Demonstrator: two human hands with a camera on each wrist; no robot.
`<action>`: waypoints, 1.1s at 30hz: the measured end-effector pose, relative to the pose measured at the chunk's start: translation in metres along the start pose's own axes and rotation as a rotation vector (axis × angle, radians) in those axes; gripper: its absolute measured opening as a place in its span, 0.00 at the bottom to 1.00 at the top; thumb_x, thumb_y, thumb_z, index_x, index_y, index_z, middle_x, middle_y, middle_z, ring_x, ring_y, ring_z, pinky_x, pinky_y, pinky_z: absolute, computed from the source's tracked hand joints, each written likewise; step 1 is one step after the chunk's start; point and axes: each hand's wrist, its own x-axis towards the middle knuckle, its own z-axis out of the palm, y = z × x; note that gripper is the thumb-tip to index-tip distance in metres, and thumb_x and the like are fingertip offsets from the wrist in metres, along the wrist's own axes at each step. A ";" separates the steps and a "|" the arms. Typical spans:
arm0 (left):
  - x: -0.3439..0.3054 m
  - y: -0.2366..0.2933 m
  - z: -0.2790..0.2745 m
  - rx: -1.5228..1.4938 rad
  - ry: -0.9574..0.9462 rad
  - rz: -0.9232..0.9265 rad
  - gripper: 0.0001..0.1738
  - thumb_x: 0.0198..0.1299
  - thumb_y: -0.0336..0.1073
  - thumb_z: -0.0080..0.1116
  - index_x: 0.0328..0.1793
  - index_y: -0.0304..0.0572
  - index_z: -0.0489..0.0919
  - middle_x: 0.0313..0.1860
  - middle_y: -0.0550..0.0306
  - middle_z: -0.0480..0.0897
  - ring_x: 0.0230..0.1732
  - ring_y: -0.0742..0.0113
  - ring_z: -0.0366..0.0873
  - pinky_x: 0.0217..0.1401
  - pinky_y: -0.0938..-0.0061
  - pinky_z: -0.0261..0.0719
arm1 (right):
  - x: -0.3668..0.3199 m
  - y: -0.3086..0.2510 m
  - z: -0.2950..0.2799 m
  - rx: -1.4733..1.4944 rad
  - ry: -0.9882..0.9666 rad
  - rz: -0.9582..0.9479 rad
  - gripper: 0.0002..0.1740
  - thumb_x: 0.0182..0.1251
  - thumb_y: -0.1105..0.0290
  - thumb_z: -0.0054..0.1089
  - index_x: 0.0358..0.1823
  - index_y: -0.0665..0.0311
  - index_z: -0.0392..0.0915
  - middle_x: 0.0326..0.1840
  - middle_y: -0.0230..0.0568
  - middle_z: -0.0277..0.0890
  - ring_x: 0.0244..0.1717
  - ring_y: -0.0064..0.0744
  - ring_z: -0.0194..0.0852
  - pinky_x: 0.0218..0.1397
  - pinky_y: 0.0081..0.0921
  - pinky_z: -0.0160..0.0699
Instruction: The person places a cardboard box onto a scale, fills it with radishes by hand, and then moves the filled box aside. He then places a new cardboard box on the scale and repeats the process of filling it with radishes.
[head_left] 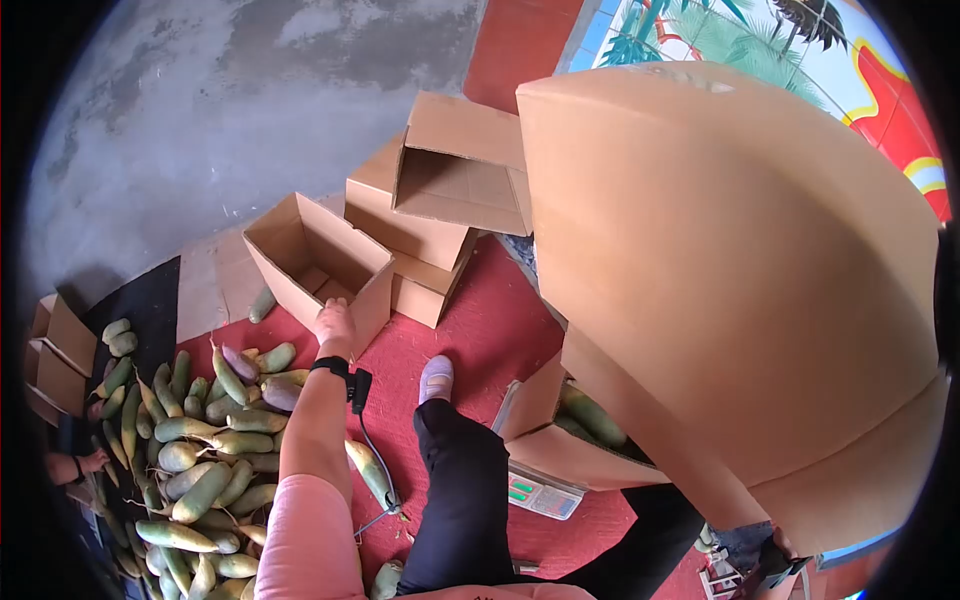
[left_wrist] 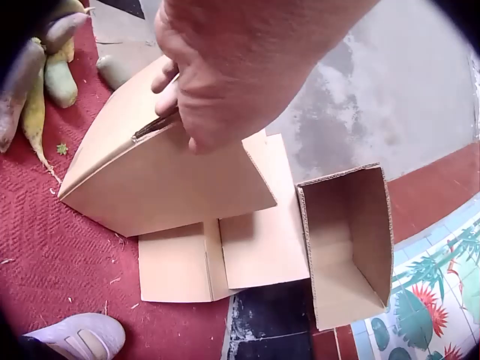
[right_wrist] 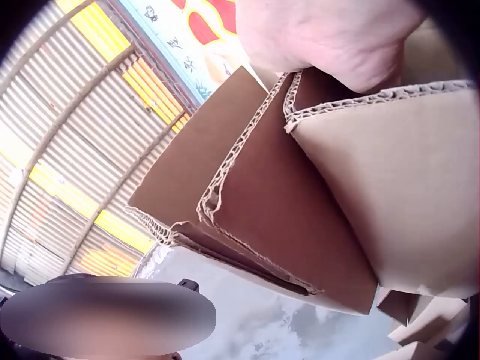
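Observation:
My left hand [head_left: 335,325] [left_wrist: 225,82] grips the near edge of an open cardboard box [head_left: 375,290] [left_wrist: 172,180], fingers hooked over its wall. The box stands tilted, its inside bare in the head view. At the right, a large cardboard box [head_left: 710,260] rises close to the head camera. My right hand [head_left: 783,548], partly hidden, is at its lower corner. In the right wrist view, that hand [right_wrist: 330,37] holds the cardboard [right_wrist: 405,172] by its edges, its fingertips hidden behind the board.
Many green and purple radishes [head_left: 203,490] lie in a heap at the left. More cartons [head_left: 410,225] stand behind the left box. A carton with radishes [head_left: 590,418] and a scale [head_left: 543,495] sit near my legs. Another person's hand [head_left: 93,461] shows at the far left.

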 end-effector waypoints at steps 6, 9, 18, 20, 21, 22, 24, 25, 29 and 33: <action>-0.032 -0.042 -0.007 -0.027 0.206 0.216 0.04 0.55 0.33 0.54 0.36 0.44 0.75 0.38 0.50 0.80 0.40 0.51 0.81 0.44 0.61 0.80 | -0.015 0.003 0.009 0.194 -0.080 -0.021 0.19 0.70 0.68 0.47 0.59 0.67 0.68 0.59 0.46 0.68 0.58 0.41 0.67 0.61 0.35 0.64; -0.070 -0.068 -0.015 -0.107 0.234 0.309 0.05 0.54 0.34 0.57 0.34 0.43 0.75 0.36 0.50 0.79 0.39 0.49 0.80 0.43 0.58 0.79 | 0.025 -0.035 0.044 0.308 -0.123 -0.042 0.20 0.70 0.67 0.47 0.60 0.66 0.67 0.61 0.46 0.67 0.60 0.41 0.66 0.63 0.36 0.63; -0.105 -0.080 0.007 -0.274 0.207 0.280 0.10 0.53 0.35 0.56 0.41 0.42 0.78 0.47 0.46 0.78 0.47 0.47 0.77 0.52 0.60 0.76 | 0.189 -0.228 0.136 0.601 -0.242 -0.105 0.23 0.69 0.65 0.48 0.64 0.63 0.64 0.66 0.46 0.63 0.64 0.43 0.63 0.67 0.38 0.60; -0.115 -0.071 0.001 -0.186 0.131 0.174 0.20 0.55 0.37 0.57 0.54 0.40 0.75 0.57 0.42 0.73 0.54 0.47 0.74 0.59 0.61 0.73 | 0.227 -0.283 0.160 0.655 -0.261 -0.108 0.24 0.69 0.65 0.48 0.65 0.63 0.64 0.68 0.46 0.62 0.65 0.43 0.62 0.67 0.38 0.59; -0.113 -0.072 0.006 -0.122 0.089 0.215 0.24 0.57 0.37 0.56 0.60 0.37 0.71 0.57 0.40 0.73 0.56 0.46 0.73 0.59 0.62 0.72 | 0.226 -0.285 0.158 0.682 -0.267 -0.110 0.24 0.69 0.65 0.48 0.66 0.63 0.64 0.68 0.46 0.62 0.66 0.44 0.62 0.68 0.38 0.59; -0.121 -0.070 0.003 -0.202 0.181 0.254 0.25 0.57 0.37 0.56 0.61 0.36 0.70 0.58 0.40 0.72 0.56 0.47 0.73 0.60 0.63 0.72 | 0.238 -0.315 0.173 1.204 -0.182 0.043 0.20 0.65 0.66 0.52 0.57 0.64 0.69 0.58 0.46 0.70 0.59 0.43 0.67 0.64 0.37 0.65; -0.136 -0.071 -0.004 -0.276 0.278 0.307 0.26 0.57 0.38 0.57 0.62 0.36 0.70 0.59 0.39 0.71 0.56 0.47 0.73 0.60 0.64 0.72 | 0.267 -0.377 0.203 1.690 -0.032 0.437 0.15 0.60 0.68 0.55 0.47 0.66 0.74 0.47 0.45 0.77 0.52 0.42 0.74 0.60 0.36 0.70; -0.142 -0.075 -0.004 -0.595 0.241 0.244 0.28 0.61 0.43 0.53 0.65 0.38 0.67 0.62 0.39 0.68 0.57 0.47 0.72 0.61 0.63 0.71 | 0.278 -0.391 0.209 1.650 0.012 0.670 0.14 0.60 0.68 0.55 0.45 0.66 0.73 0.47 0.45 0.77 0.51 0.41 0.74 0.60 0.37 0.70; -0.197 -0.068 -0.079 -1.611 -0.040 -0.130 0.37 0.67 0.62 0.35 0.74 0.48 0.55 0.72 0.41 0.58 0.67 0.46 0.64 0.65 0.55 0.65 | 0.301 -0.392 0.331 2.027 -0.115 0.791 0.17 0.69 0.63 0.49 0.52 0.66 0.71 0.52 0.44 0.75 0.56 0.40 0.71 0.64 0.41 0.67; -0.214 -0.065 -0.124 -1.854 0.042 0.041 0.47 0.59 0.75 0.27 0.78 0.59 0.40 0.78 0.49 0.41 0.77 0.45 0.42 0.71 0.41 0.46 | 0.263 -0.377 0.470 2.019 -0.186 0.928 0.12 0.67 0.68 0.52 0.49 0.65 0.73 0.50 0.41 0.77 0.52 0.35 0.74 0.59 0.33 0.73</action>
